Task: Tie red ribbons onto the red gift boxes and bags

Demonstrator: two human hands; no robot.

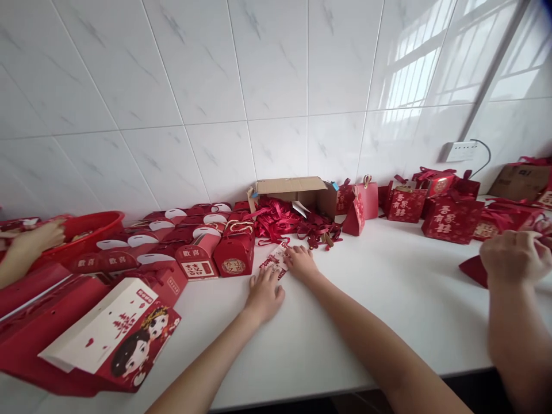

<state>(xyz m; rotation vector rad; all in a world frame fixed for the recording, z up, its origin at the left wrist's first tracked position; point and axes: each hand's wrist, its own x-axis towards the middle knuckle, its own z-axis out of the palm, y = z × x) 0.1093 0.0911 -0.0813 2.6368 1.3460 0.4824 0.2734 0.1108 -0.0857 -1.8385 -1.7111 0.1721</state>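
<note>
A small red-and-white printed paper piece (276, 261) lies on the white tabletop, partly hidden under my fingers. My left hand (264, 292) rests at its near left edge, fingers spread over it and thumb apart. From the right, my right hand (302, 264) has its fingers laid on the paper's right side; its thumb is hidden. Just behind are dark red ribbon ties (317, 227) with small hanging charms. A finished red gift box (235, 250) with a rope handle stands left of my hands, beside another gift box (197, 261) with a cream front panel.
A cardboard carton (291, 185) spills red ribbons (276, 217) by the tiled wall. Rows of red boxes fill the left, near a red basin (97, 227) with another person's hand (47, 234). Red gift bags (451, 218) stand right, near another person's arm (513, 310).
</note>
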